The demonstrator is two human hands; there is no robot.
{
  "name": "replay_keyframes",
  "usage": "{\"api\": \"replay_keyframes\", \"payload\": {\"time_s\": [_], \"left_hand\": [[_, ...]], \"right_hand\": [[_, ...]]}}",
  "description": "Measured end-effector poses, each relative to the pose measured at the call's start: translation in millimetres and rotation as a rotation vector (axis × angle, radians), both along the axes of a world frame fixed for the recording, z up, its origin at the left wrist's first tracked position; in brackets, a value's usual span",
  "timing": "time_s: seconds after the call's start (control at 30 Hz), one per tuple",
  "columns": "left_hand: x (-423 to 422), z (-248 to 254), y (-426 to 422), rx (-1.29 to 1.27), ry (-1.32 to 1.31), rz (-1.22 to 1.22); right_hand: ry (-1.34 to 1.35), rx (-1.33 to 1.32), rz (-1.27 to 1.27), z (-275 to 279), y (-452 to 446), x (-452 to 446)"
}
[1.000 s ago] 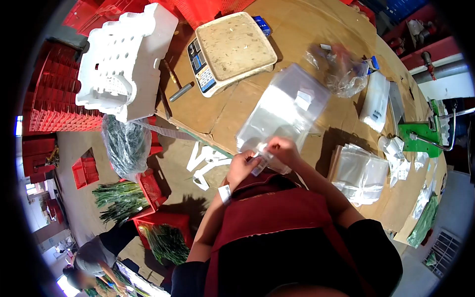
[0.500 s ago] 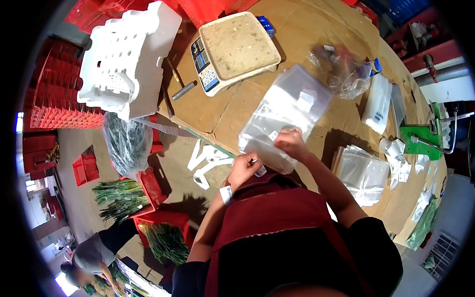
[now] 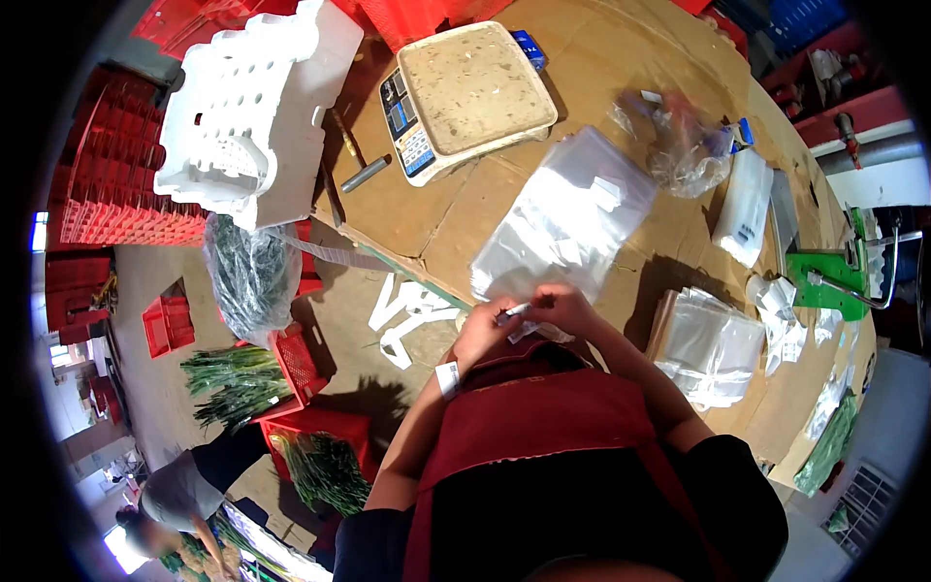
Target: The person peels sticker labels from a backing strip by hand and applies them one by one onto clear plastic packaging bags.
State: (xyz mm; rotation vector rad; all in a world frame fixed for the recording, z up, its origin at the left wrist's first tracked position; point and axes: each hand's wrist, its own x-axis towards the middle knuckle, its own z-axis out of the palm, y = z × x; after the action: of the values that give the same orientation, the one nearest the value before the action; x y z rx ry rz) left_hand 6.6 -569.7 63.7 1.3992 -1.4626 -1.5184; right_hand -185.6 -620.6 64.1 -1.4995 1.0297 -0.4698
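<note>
White label (image 3: 518, 310) in the pinch of left hand (image 3: 481, 332) and right hand (image 3: 564, 310), near clear plastic bags (image 3: 553, 218)

Probably produce-packing workshop, scale (image 3: 475, 89), plastic bags (image 3: 558, 213), crated greens (image 3: 325, 472)

1. Bags (image 3: 553, 218): clear plastic film, smooth, very glossy, with bright glare.
2. Slip (image 3: 519, 310): white, apparently paper; its finish is too small to tell.
3. Bench (image 3: 441, 218): brown, matt, cardboard-like covering, creased and scuffed.
4. Scale (image 3: 475, 92): pale tray, dull and roughly speckled with grime; its material is unclear.
5. Hammer (image 3: 365, 173): dull grey metal head, handle apparently wood.
6. White crate (image 3: 233, 116): smooth moulded plastic.
7. Apron (image 3: 543, 422): dark red cloth, matt.
8. Wrapped bundle (image 3: 252, 276): clear plastic, crinkled and shiny.
9. Lever (image 3: 858, 294): bare, polished-looking metal.
</note>
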Motion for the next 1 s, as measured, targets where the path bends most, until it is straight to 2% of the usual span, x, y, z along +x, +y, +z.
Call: {"api": "replay_keyframes", "payload": {"time_s": [0.03,0.1,0.13,0.17,0.23,0.3,0.37,0.43,0.47,0.53,0.6,0.63,0.67,0.7,0.73,0.77,0.8,0.83,0.87,0.9,0.97,1.0], "left_hand": [[0,-5,1,0.003,0.001,-0.004],[3,-13,1,-0.126,-0.227,0.085],[6,-15,1,-0.081,-0.289,0.064],[7,-14,2,-0.081,-0.291,0.066],[10,-12,4,-0.063,-0.180,0.095],[10,-10,7,-0.069,-0.120,0.130],[9,-12,7,-0.079,-0.052,0.165],[10,-18,8,-0.061,0.147,0.146],[10,-13,6,-0.062,0.148,0.147],[13,-1,3,-0.022,-0.083,0.031],[10,-1,2,-0.017,-0.069,0.049],[8,-1,3,-0.010,-0.054,0.072],[8,0,3,-0.009,-0.057,0.077],[8,3,3,-0.002,-0.076,0.096],[8,6,2,0.004,-0.093,0.108],[5,9,1,0.001,-0.093,0.100],[0,13,0,-0.069,-0.010,0.081],[-2,15,-1,-0.137,0.073,0.066],[0,12,-1,-0.105,0.084,-0.015],[-1,13,-2,-0.106,0.083,-0.012],[-4,15,-4,-0.051,0.122,-0.010],[-2,9,-4,-0.050,0.118,-0.016]], "right_hand": [[0.001,0.003,-0.004,-7,-1,-1],[0.015,-0.333,-0.152,-18,-9,1],[0.332,-0.739,-0.113,-41,-16,-7],[0.330,-0.739,-0.111,-28,-18,-8],[0.575,-0.862,-0.197,9,-26,-5],[0.524,-0.825,-0.171,5,-25,-15],[0.449,-0.789,0.154,8,-19,-26],[0.439,-0.795,0.117,-13,-14,-33],[0.463,-0.757,0.083,-17,-16,-34],[0.488,-0.718,0.042,-23,-25,-39],[0.223,-0.593,0.093,-14,-46,-44],[-0.029,-0.574,-0.169,5,-58,-50],[-0.444,-0.158,-0.608,-2,-66,-63],[0.206,-0.729,-0.762,55,-74,-53],[0.535,-1.005,-0.850,55,-79,-63],[0.538,-1.006,-0.858,51,-73,-58],[-0.282,-0.633,-0.741,43,-61,-46],[-0.369,-0.521,-0.494,41,-48,-37],[-0.428,-0.383,-0.261,39,-36,-27],[0.196,-0.538,0.011,39,-24,-20],[0.026,-0.101,0.120,11,-5,-7],[0.022,-0.100,0.114,0,-4,-3]]}}
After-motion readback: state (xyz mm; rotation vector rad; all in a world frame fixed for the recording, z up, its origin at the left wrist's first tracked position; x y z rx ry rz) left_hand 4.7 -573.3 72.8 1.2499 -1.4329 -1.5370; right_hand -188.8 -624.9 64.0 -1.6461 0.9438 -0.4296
